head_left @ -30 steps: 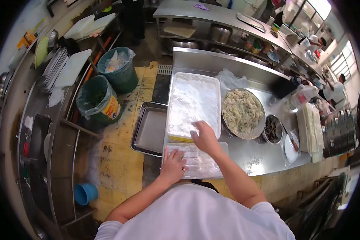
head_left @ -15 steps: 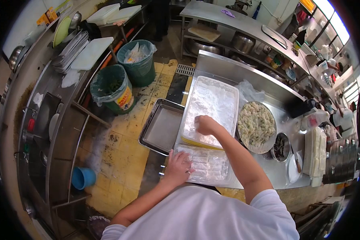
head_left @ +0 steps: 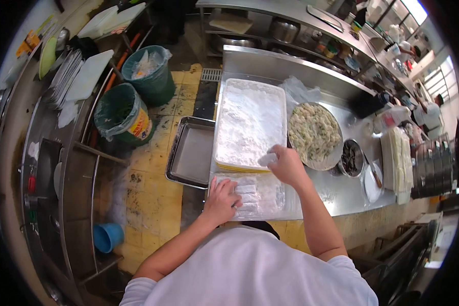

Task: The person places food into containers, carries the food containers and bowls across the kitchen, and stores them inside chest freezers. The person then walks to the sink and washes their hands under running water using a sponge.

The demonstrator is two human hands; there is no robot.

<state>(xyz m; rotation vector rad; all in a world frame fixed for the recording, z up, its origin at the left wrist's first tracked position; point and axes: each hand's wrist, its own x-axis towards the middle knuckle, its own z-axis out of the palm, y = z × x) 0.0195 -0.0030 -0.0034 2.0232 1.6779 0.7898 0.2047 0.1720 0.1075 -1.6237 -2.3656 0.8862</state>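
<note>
My right hand (head_left: 286, 164) is closed on a small pale, flat-looking piece (head_left: 266, 159), held at the near right corner of a white tub of flour (head_left: 250, 122). What exactly the piece is, I cannot make out. My left hand (head_left: 221, 200) rests with fingers outstretched on the left side of a plastic-lined tray (head_left: 292, 200). Floury white strips (head_left: 247, 198) lie side by side in that tray, just right of my left fingertips. Right of the tub stands a wide metal bowl of pale, green-flecked filling (head_left: 315, 133), with a smaller bowl of dark pieces (head_left: 351, 157) beside it.
An empty metal pan (head_left: 193, 153) sits left of the tub. A white plate with a knife (head_left: 373, 182) and stacked steamers (head_left: 433, 168) are at the right. Two lined green bins (head_left: 121, 113) stand on the floor; a blue bucket (head_left: 108, 237) is lower left.
My right hand has come out of the flour toward the tub's near right corner, now with a pale piece in its fingers. My left hand stays on the tray. The view has shifted slightly.
</note>
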